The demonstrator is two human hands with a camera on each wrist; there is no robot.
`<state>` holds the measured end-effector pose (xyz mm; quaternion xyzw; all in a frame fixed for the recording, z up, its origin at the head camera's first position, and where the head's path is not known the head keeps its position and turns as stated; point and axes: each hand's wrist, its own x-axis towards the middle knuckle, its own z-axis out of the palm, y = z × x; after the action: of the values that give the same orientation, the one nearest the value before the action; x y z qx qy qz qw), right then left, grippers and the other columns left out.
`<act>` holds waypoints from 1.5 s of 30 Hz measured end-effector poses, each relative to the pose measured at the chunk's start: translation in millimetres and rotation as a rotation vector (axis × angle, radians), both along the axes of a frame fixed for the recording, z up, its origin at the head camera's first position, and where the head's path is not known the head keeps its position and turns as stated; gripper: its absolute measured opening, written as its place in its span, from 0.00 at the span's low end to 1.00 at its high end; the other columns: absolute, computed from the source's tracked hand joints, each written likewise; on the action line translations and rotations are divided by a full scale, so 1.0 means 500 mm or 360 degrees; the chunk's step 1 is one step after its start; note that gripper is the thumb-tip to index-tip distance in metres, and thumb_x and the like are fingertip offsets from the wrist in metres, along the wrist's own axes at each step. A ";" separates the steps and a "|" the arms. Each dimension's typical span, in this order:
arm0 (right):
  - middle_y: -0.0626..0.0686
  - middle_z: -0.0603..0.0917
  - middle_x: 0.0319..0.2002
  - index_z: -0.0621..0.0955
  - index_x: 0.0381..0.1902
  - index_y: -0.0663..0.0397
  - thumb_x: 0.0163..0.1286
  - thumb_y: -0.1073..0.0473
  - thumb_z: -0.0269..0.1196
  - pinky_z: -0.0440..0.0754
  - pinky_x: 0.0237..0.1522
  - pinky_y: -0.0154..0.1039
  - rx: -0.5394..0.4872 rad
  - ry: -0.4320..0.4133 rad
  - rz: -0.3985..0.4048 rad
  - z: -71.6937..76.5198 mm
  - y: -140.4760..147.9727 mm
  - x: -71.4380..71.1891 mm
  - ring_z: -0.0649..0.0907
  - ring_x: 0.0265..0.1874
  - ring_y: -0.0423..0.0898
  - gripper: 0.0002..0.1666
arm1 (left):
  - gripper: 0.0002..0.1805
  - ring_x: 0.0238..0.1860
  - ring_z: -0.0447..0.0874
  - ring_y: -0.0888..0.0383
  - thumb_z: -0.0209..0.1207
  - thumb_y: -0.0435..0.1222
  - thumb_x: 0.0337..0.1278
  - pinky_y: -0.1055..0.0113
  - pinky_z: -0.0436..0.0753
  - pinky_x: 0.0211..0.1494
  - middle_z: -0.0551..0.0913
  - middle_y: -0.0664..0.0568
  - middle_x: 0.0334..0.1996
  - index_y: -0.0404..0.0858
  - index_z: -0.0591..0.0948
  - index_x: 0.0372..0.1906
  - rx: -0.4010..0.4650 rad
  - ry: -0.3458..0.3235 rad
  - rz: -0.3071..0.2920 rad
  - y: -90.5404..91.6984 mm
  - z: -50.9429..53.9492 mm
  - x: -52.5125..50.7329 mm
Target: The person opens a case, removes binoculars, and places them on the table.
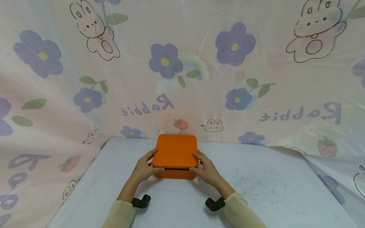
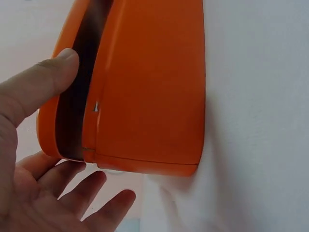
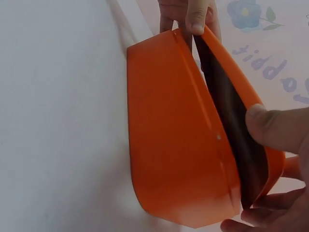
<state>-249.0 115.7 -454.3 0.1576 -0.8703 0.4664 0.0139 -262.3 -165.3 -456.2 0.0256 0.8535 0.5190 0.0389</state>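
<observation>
An orange box (image 1: 175, 174) with rounded corners sits on the white table, near the back curtain. Its orange lid (image 1: 176, 150) is lifted a little along the front, leaving a dark gap above the box body (image 2: 149, 96). My left hand (image 1: 144, 168) grips the lid's left side, thumb on the front rim and fingers along the side. On the right side my right hand (image 1: 208, 171) holds the lid the same way, its thumb (image 3: 265, 126) on the rim. What lies inside the box cannot be made out.
A white table surface (image 1: 271, 180) with dark smudges on its right part surrounds the box. Behind and at the sides hangs a pink curtain (image 1: 196, 95) printed with rabbits and flowers. Black curved pieces (image 1: 141, 201) are at both wrists.
</observation>
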 end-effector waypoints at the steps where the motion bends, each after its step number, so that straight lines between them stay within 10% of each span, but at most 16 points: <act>1: 0.64 0.59 0.73 0.68 0.69 0.61 0.61 0.60 0.68 0.70 0.65 0.56 0.0011 0.0019 -0.0009 0.001 0.001 0.000 0.65 0.71 0.61 0.39 | 0.53 0.74 0.59 0.46 0.76 0.43 0.38 0.48 0.67 0.71 0.59 0.53 0.75 0.54 0.61 0.73 -0.0005 0.0013 0.0001 0.000 0.002 0.001; 18: 0.62 0.63 0.72 0.69 0.68 0.60 0.57 0.60 0.71 0.68 0.68 0.56 0.0014 0.0152 -0.0015 0.039 0.026 0.000 0.65 0.71 0.60 0.41 | 0.52 0.70 0.63 0.36 0.74 0.47 0.41 0.43 0.70 0.67 0.57 0.55 0.76 0.59 0.59 0.74 -0.0168 0.0144 0.0027 0.021 0.049 0.022; 45: 0.64 0.61 0.72 0.68 0.68 0.61 0.55 0.66 0.70 0.77 0.59 0.57 0.0035 0.0265 -0.0066 0.071 0.107 0.015 0.64 0.70 0.63 0.42 | 0.48 0.74 0.59 0.50 0.74 0.42 0.42 0.44 0.62 0.73 0.59 0.61 0.74 0.56 0.64 0.72 -0.0083 0.0429 -0.0113 0.085 0.074 0.039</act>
<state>-241.5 169.1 -418.9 0.1778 -0.8744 0.4416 0.0942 -242.7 -122.8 -419.3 0.1243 0.8628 0.4867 -0.0571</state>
